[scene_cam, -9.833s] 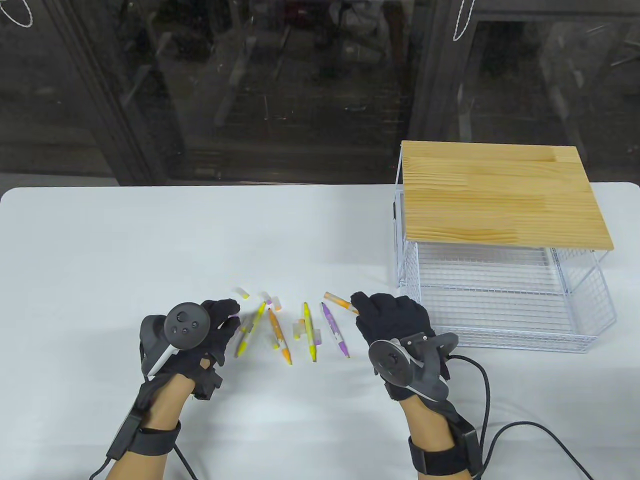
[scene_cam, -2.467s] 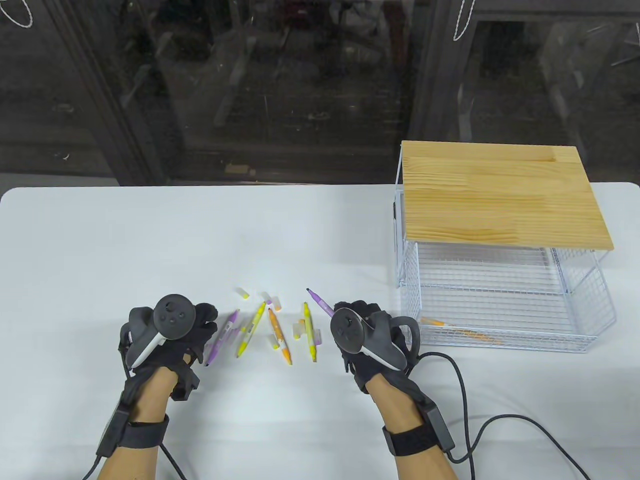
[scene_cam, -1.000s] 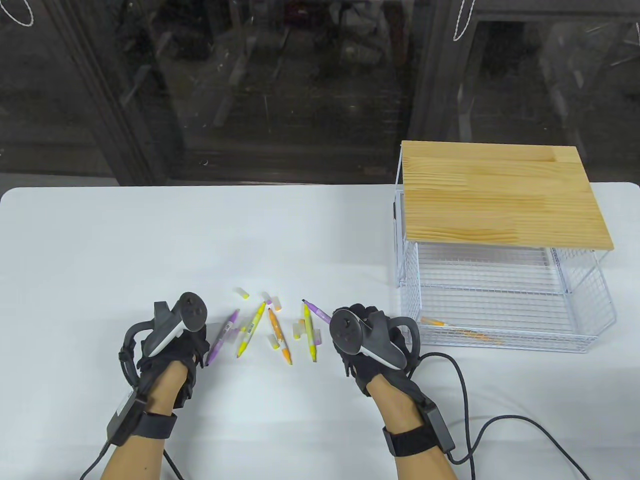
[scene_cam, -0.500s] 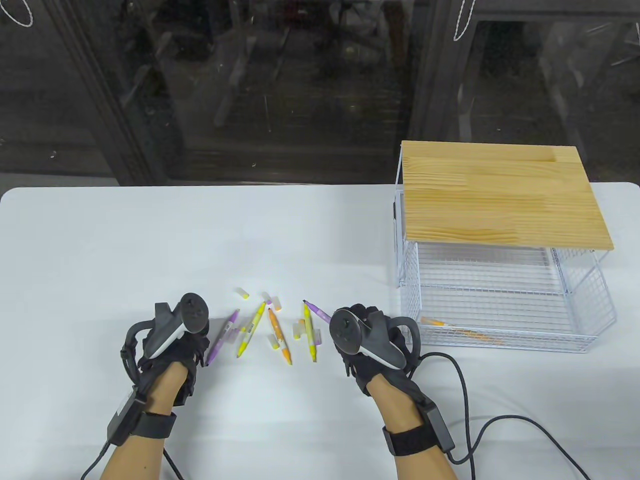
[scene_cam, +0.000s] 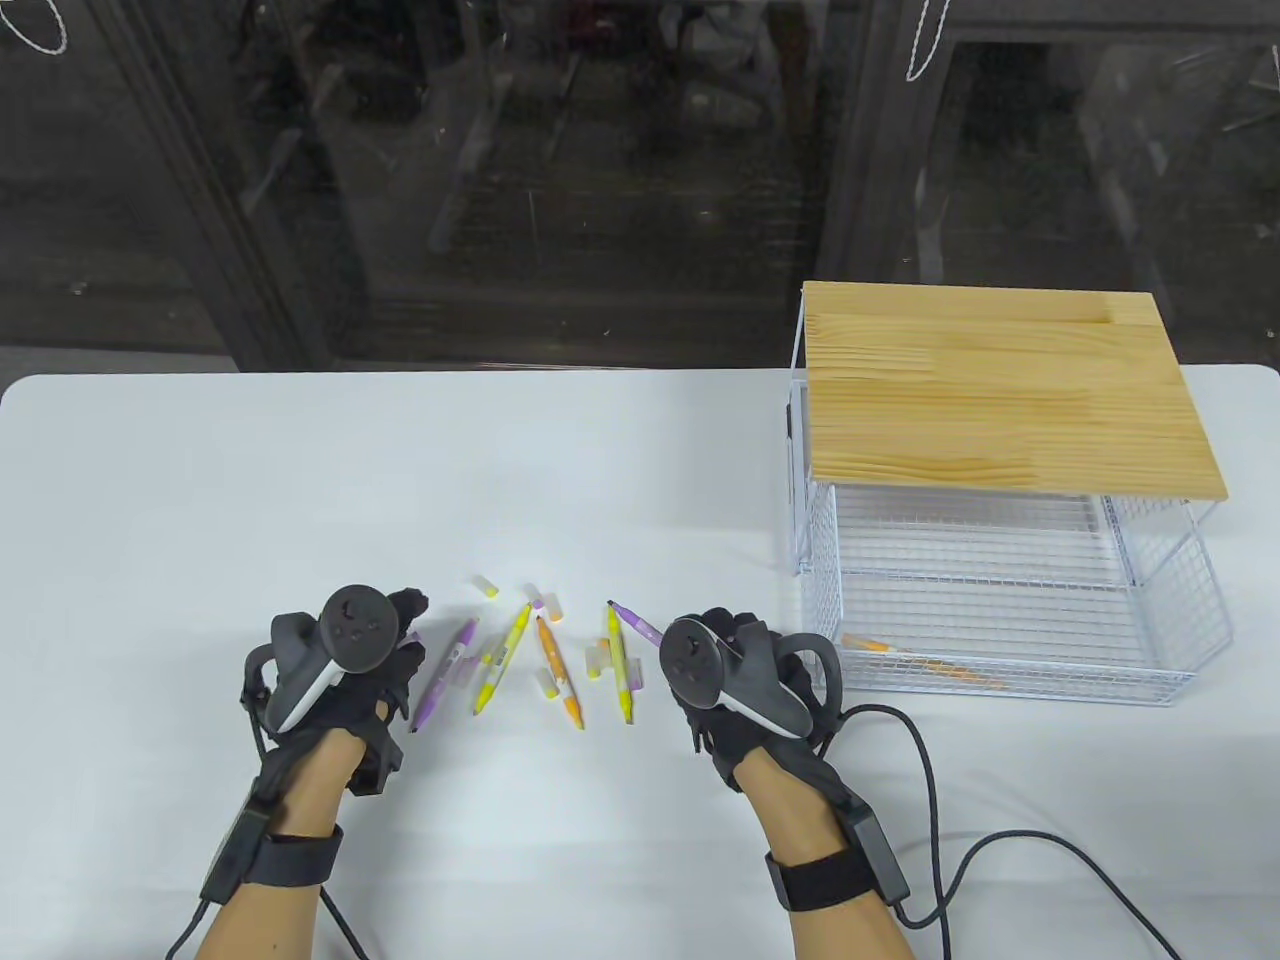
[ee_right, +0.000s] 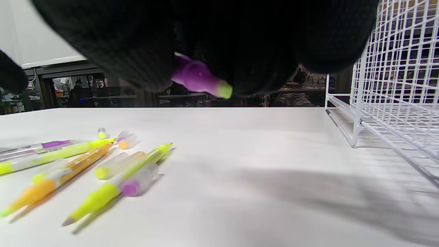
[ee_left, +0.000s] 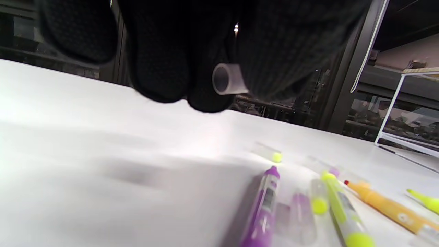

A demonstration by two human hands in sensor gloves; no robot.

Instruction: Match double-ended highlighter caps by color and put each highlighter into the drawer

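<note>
The right hand (scene_cam: pixel 745 690) is gripping a purple highlighter (scene_cam: pixel 633 622) left of the wire drawer (scene_cam: pixel 1180 620), its fingers curled round the barrel; the uncapped tip is sticking out up and to the left in the table view, and the barrel's other end (ee_right: pixel 200 78) is poking from under the glove in the right wrist view. The left hand (scene_cam: pixel 355 680), farther left of the drawer, is pinching a clear cap (ee_left: pixel 228 79) between its fingertips (ee_left: pixel 161 68), the open mouth of the cap facing the wrist camera. Between the two hands, a second purple highlighter (scene_cam: pixel 443 673), two yellow highlighters (scene_cam: pixel 503 655) (scene_cam: pixel 619 665), an orange highlighter (scene_cam: pixel 558 673) and several loose caps (scene_cam: pixel 487 586) are lying on the white table (scene_cam: pixel 300 470). Inside the drawer, near its front left corner, an orange highlighter (scene_cam: pixel 915 660) is lying flat on the mesh floor. A wooden top (scene_cam: pixel 1000 385) is covering the rear of the drawer's frame.
</note>
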